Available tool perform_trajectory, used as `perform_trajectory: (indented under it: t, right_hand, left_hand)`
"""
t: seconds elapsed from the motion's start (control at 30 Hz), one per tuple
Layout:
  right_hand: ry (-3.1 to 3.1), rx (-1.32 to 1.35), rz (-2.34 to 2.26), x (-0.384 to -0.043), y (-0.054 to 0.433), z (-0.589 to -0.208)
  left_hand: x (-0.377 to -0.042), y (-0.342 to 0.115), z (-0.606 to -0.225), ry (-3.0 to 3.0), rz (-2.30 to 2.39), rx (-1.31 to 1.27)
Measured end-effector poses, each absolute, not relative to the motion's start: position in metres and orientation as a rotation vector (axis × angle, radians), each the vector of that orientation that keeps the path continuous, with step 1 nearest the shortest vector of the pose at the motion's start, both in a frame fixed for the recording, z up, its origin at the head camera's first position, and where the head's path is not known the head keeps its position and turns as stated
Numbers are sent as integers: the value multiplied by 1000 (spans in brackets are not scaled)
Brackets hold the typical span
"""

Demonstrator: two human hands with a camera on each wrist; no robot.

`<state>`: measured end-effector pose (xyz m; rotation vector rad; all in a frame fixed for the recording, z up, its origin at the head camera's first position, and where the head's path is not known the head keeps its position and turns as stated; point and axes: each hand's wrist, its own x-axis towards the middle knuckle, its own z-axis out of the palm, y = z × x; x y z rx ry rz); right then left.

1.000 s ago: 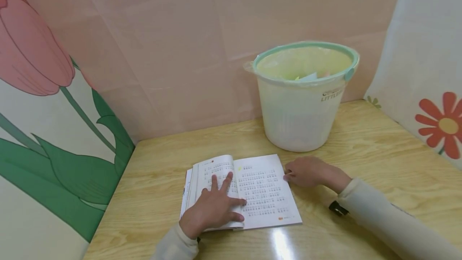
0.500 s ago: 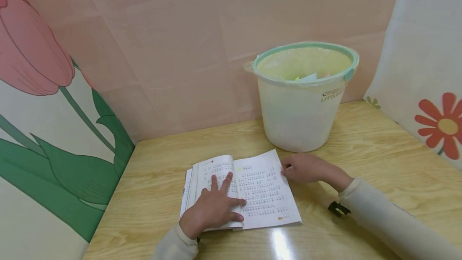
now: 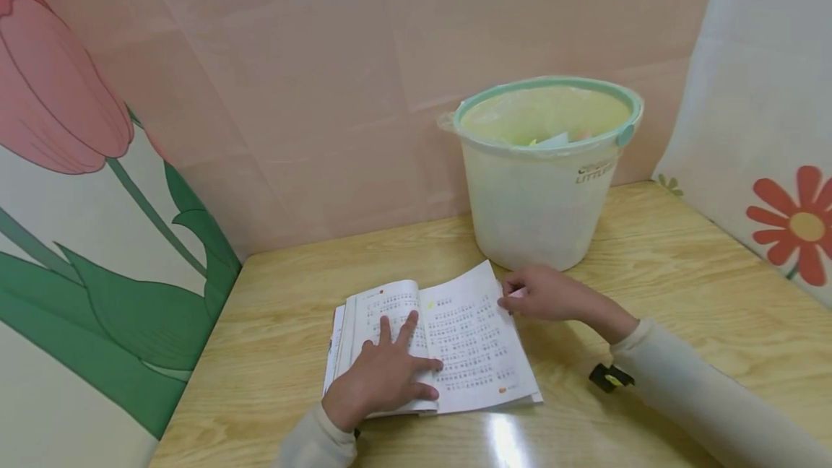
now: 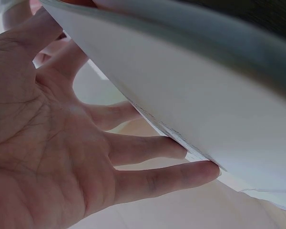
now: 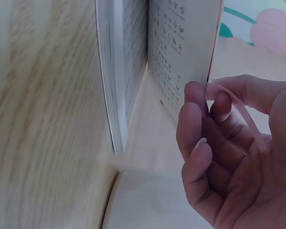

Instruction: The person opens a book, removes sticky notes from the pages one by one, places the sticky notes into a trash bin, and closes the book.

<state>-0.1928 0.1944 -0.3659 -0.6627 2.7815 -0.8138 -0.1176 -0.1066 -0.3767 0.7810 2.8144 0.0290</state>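
An open book (image 3: 464, 352) with printed text lies on the table. My left hand (image 3: 383, 374) rests across its left page, fingers spread; in the left wrist view those fingers (image 4: 167, 183) touch the paper from the side. My right hand (image 3: 542, 293) pinches a thin pink strip (image 5: 245, 112) at the outer edge of the right page (image 5: 178, 52). That page is raised from the pages below, its upper corner bent up. The strip curves back toward my palm. Whether it is stuck to the page I cannot tell.
Behind the book stands a whitish bucket (image 3: 529, 201) with a green rim and a clear liner, paper scraps (image 3: 554, 141) inside. A pink cloth (image 3: 312, 92) hangs at the back. Flower-printed panels (image 3: 780, 92) stand at both sides of the wooden table (image 3: 273, 309).
My right hand has moved up and slightly left, lifting the right page's outer edge and upper corner. The pink strip now shows in its fingers. My left hand has stayed in place.
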Motion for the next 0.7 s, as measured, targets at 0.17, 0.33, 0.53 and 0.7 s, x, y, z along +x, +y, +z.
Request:
perform_trajectory:
  t: [0.17,0.33,0.53,0.7]
  right_hand:
    - [2756,-657,-904,-193,194,-363]
    - [2703,-659,-998,-192,185,-358]
    - [2646,-656,-1094,-191,168,-351]
    - [2610,-644,-1163,-187,160,-348]
  left_hand:
    - [-117,-107,-376,2810,27,784]
    - [-116,-110,-374,2815,17,776]
    - [-118,-112,-373,2818,23,795]
    - [-117,-108,-375,2808,41,805]
